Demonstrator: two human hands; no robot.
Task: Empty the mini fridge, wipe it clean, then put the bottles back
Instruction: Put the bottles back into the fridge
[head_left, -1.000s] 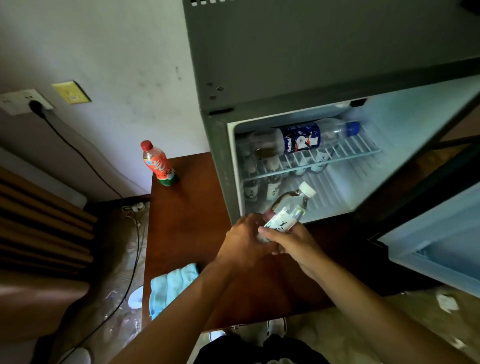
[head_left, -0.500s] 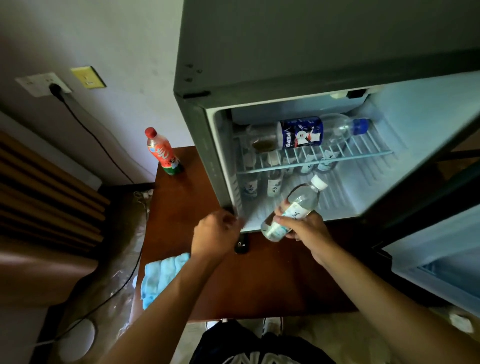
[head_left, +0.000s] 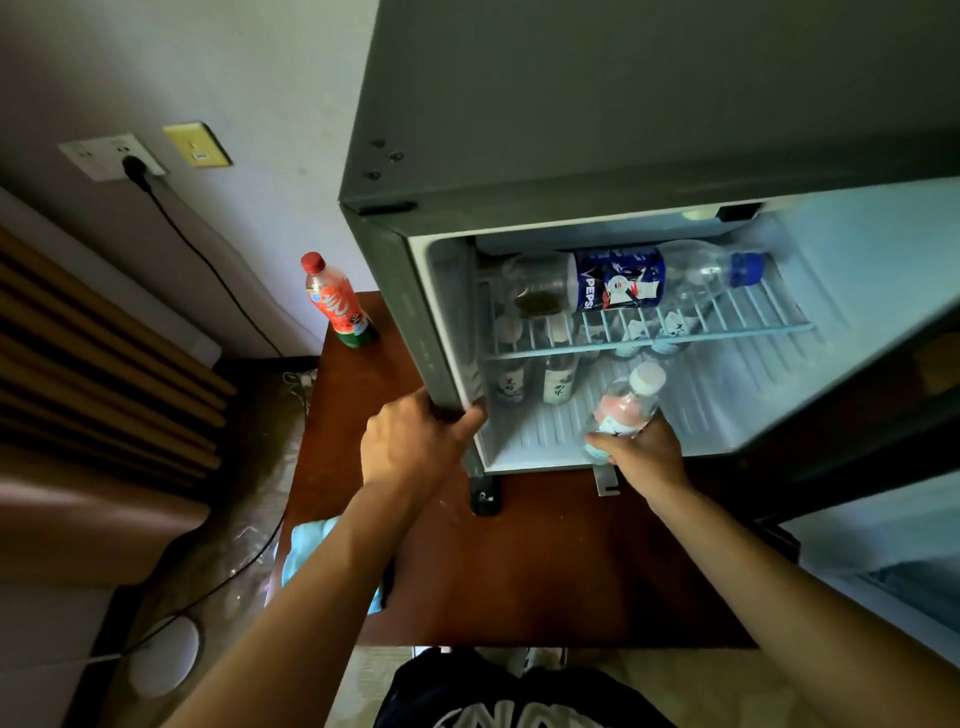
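The grey mini fridge (head_left: 571, 130) stands open on a brown table (head_left: 545, 571). My right hand (head_left: 647, 457) is shut on a small clear water bottle (head_left: 626, 408) with a white cap, held tilted just inside the bottom compartment. My left hand (head_left: 410, 441) grips the lower left corner of the fridge frame. A Pepsi bottle (head_left: 623, 278) lies on its side on the wire shelf (head_left: 727, 325). Several small bottles (head_left: 558, 382) stand at the back below the shelf.
A red-labelled drink bottle (head_left: 337, 304) stands on the table left of the fridge. A light blue cloth (head_left: 306, 545) lies at the table's left edge, partly under my arm. The fridge door (head_left: 883, 545) hangs open at right. A black cable (head_left: 208, 260) runs from the wall socket to the floor.
My left hand let go of the water bottle and moved left onto the fridge's corner. My right hand carried the bottle forward into the lower compartment.
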